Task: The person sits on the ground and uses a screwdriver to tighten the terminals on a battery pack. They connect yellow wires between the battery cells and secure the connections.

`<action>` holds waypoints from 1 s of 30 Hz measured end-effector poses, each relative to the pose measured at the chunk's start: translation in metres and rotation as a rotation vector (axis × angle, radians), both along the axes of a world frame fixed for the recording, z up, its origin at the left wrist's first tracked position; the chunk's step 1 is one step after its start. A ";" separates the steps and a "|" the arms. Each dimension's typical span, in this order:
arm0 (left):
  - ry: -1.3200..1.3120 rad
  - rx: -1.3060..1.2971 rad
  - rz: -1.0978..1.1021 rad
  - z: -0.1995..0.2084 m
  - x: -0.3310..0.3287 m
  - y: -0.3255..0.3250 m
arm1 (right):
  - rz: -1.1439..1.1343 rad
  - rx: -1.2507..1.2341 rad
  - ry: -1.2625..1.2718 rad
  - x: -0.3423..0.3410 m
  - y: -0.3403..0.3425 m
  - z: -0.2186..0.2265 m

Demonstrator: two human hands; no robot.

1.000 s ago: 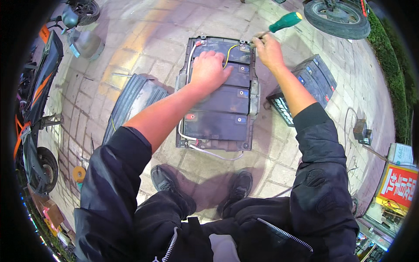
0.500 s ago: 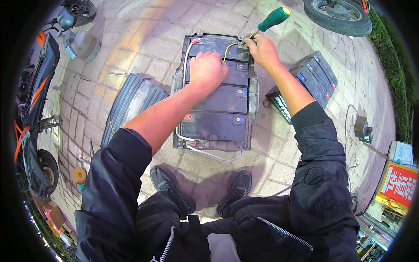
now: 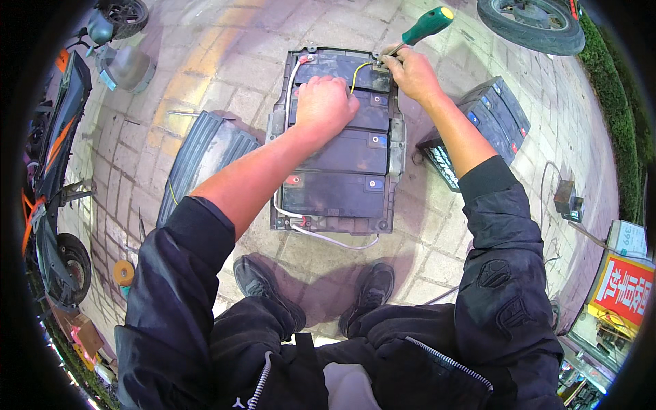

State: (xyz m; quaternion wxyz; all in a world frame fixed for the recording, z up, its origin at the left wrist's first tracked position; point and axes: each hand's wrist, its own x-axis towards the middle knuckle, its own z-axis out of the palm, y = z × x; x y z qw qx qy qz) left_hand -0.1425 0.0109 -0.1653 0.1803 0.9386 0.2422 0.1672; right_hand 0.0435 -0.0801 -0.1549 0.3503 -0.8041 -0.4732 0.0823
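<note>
the scene is floored by paved ground (image 3: 321, 34). in the middle of it a shallow dark case (image 3: 348, 225) is laid flat, and four batteries (image 3: 342, 195) are seated in a column inside it. to the right, near the case, a group of dark batteries (image 3: 493, 116) is set down; to the left, a grey ridged panel (image 3: 205, 160) is partly covered by the left forearm. the left hand (image 3: 324, 106) is laid over the two upper batteries, its fingers curled; whether anything is gripped by them cannot be told. at the case's upper right corner, the fingers of the right hand (image 3: 413, 74) are closed around the shaft of a green-handled screwdriver (image 3: 427, 26), which is tilted up and to the right. along the case's left side a white cable (image 3: 290, 89) is run, and a thin yellow wire (image 3: 357, 72) is curved between the hands.
</note>
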 end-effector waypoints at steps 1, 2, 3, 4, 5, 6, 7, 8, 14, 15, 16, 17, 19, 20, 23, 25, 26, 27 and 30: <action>-0.010 -0.001 -0.002 -0.001 0.000 0.000 | -0.002 0.008 0.001 0.001 0.000 -0.001; -0.020 -0.002 -0.005 -0.001 0.000 0.001 | -0.004 0.016 0.002 0.001 0.000 -0.003; -0.022 -0.002 -0.003 -0.002 0.000 0.001 | -0.006 0.024 0.003 0.002 -0.001 -0.004; -0.024 -0.003 -0.002 -0.002 -0.001 0.000 | -0.010 0.027 0.010 0.002 -0.001 -0.004; -0.026 -0.004 -0.001 -0.001 0.000 0.000 | -0.013 0.030 0.017 0.002 -0.001 -0.005; -0.021 -0.010 -0.006 0.000 0.000 -0.001 | -0.016 0.032 0.024 0.003 -0.002 -0.006; -0.015 -0.013 -0.007 0.001 0.000 0.000 | -0.011 0.024 -0.016 0.002 -0.002 -0.005; -0.010 -0.017 -0.009 0.001 0.000 0.000 | -0.007 0.015 -0.056 0.003 -0.001 -0.004; -0.018 -0.018 -0.014 0.002 0.000 -0.001 | 0.010 -0.130 -0.183 0.001 0.004 0.009; -0.015 -0.019 -0.011 0.002 0.000 0.000 | 0.002 -0.156 -0.211 0.001 0.006 0.010; -0.012 -0.019 -0.006 0.001 -0.001 0.001 | -0.012 -0.173 -0.215 -0.002 0.009 0.013; -0.008 -0.019 -0.001 0.001 -0.001 0.002 | -0.025 -0.190 -0.219 -0.005 0.011 0.016; -0.013 -0.019 0.004 -0.001 -0.001 0.002 | -0.033 -0.195 -0.219 -0.006 0.013 0.017; -0.017 -0.020 0.005 -0.002 0.000 0.002 | -0.028 -0.184 -0.215 -0.003 0.012 0.013; -0.020 -0.004 -0.008 -0.001 0.001 0.000 | 0.020 -0.072 -0.101 0.001 0.009 0.006; -0.017 -0.001 -0.016 -0.001 0.001 0.001 | 0.045 -0.005 -0.010 0.002 0.009 0.002; -0.015 0.001 -0.021 0.000 0.002 0.001 | 0.055 0.035 0.027 0.002 0.010 0.001; -0.010 -0.006 -0.020 0.000 0.002 0.001 | -0.003 -0.039 -0.011 0.004 0.010 0.001; 0.013 -0.026 -0.012 0.000 -0.001 0.004 | -0.078 -0.106 -0.060 -0.007 0.015 0.013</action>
